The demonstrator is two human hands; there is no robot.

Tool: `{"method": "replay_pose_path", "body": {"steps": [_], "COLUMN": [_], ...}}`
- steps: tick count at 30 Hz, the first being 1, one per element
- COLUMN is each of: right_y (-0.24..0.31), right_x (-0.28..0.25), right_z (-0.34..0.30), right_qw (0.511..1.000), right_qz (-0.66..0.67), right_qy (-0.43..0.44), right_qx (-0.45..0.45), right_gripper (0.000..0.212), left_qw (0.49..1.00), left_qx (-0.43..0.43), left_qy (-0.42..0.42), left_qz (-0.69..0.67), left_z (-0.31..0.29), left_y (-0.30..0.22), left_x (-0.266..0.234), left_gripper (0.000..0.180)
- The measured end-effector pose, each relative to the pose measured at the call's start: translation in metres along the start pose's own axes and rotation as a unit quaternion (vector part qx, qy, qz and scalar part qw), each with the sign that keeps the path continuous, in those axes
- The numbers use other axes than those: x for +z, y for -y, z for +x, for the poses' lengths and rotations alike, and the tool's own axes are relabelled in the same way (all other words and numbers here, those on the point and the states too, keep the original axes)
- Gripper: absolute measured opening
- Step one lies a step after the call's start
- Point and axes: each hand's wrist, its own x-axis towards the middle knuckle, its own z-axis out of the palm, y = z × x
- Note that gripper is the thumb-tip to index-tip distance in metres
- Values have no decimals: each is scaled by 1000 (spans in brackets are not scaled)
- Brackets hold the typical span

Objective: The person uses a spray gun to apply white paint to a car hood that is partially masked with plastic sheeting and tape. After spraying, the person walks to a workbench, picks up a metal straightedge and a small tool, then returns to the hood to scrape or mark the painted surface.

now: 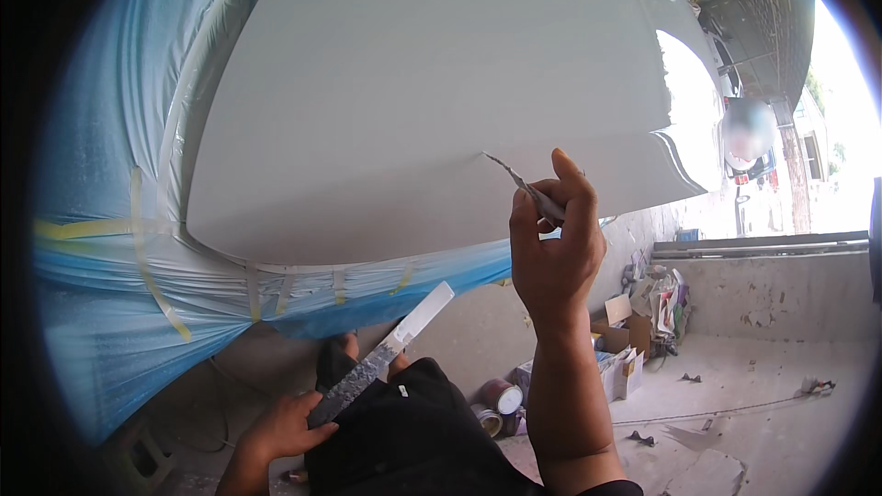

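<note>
A large smooth pale grey panel, rounded at its corner like a car hood (395,83), fills the upper middle. Over its near edge my right hand (560,243) is raised, fingers pinched round a thin putty spreader (528,188). That spreader appears almost edge-on, crusted with dry filler, its tip close to the panel; whether it touches I cannot tell. Lower left, my left hand (289,427) grips the end of a long flat putty knife (381,355). Dark grey crust coats its lower part, while the far end is whitish. It is held slanted in front of my dark clothing.
Blue masking film (101,285) with yellow tape (92,230) borders the panel on the left and near side. Paint cans (501,397) and a cardboard box (634,335) stand on the floor at right. A cord (707,414) crosses the floor. Another person (749,142) is at far right.
</note>
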Motion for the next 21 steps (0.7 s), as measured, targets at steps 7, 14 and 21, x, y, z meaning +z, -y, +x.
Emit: {"method": "replay_pose_path", "body": {"steps": [7, 14, 21], "right_y": [0, -1, 0], "right_x": [0, 0, 0], "right_z": [0, 0, 0], "right_qw": [1000, 1000, 1000], "right_qz": [2, -3, 4], "right_qy": [4, -5, -4], "right_qx": [7, -7, 10], "right_gripper": [43, 44, 44], "left_qw": [1000, 1000, 1000], "left_qx": [1, -26, -19], "left_qy": [-2, 10, 9], "left_qz": [3, -1, -8], "left_z": [1, 0, 0], "left_y": [4, -7, -2], "left_x": [3, -3, -2], "left_gripper": [32, 35, 32]}}
